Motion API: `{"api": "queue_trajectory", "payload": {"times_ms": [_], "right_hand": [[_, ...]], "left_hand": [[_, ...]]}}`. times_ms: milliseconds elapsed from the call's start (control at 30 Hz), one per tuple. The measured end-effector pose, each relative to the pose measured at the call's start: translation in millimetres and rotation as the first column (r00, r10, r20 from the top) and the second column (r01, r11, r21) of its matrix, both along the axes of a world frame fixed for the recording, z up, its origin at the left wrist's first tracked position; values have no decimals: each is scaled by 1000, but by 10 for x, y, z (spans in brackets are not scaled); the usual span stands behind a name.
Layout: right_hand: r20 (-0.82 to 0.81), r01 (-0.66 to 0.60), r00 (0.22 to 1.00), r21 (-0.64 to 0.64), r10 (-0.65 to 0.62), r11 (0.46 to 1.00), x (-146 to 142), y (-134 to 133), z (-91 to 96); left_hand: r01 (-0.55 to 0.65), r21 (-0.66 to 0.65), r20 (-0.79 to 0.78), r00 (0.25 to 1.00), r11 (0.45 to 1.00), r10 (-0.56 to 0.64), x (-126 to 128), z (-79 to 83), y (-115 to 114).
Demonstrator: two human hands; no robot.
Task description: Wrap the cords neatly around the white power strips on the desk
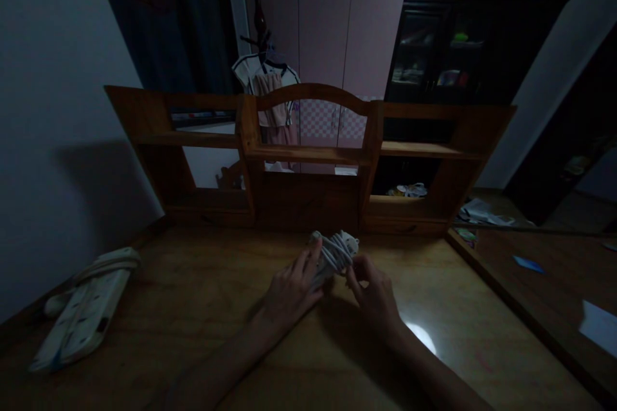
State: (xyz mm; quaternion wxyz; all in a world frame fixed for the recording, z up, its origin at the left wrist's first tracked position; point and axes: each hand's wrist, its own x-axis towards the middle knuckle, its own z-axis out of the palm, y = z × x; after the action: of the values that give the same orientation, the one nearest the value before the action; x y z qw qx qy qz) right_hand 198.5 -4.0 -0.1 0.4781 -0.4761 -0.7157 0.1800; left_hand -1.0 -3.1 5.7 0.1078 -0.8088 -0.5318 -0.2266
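Note:
A white power strip wrapped in its own white cable [335, 252] lies at the middle of the wooden desk [193, 308], close to the shelf unit. My left hand [292, 289] curls round its left side, fingers resting on the cable loops. My right hand [373, 292] pinches at the cable on its right end, fingers closed. What the right fingertips grip is hard to make out in the dim light.
A second, larger white power strip [84, 314] with its cord lies at the desk's left edge. A wooden shelf unit [308, 154] stands along the back of the desk. Papers [600, 327] lie on the floor at the right. A pink wardrobe and a dark cabinet stand behind.

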Motion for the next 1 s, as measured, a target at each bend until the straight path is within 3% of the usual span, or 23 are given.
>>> {"api": "queue_trajectory", "payload": {"times_ms": [100, 333, 600, 733, 1000], "right_hand": [[-136, -71, 989, -68, 61, 995, 6, -11, 33], [-343, -154, 931, -71, 121, 986, -11, 29, -7], [-410, -156, 904, -62, 117, 986, 20, 76, -33], [-508, -177, 854, -85, 110, 981, 0, 105, -79], [-629, -156, 775, -85, 69, 984, 47, 117, -4]], "left_hand": [[-45, -14, 42, 998, 999, 45, -11, -17, 12], [-65, -34, 88, 994, 997, 67, -39, -17, 28], [12, -62, 186, 982, 998, -1, -83, -53, 93], [-2, -75, 205, 979, 997, 18, -75, -38, 87], [116, -161, 507, 861, 980, -19, -53, 16, 66]]}}
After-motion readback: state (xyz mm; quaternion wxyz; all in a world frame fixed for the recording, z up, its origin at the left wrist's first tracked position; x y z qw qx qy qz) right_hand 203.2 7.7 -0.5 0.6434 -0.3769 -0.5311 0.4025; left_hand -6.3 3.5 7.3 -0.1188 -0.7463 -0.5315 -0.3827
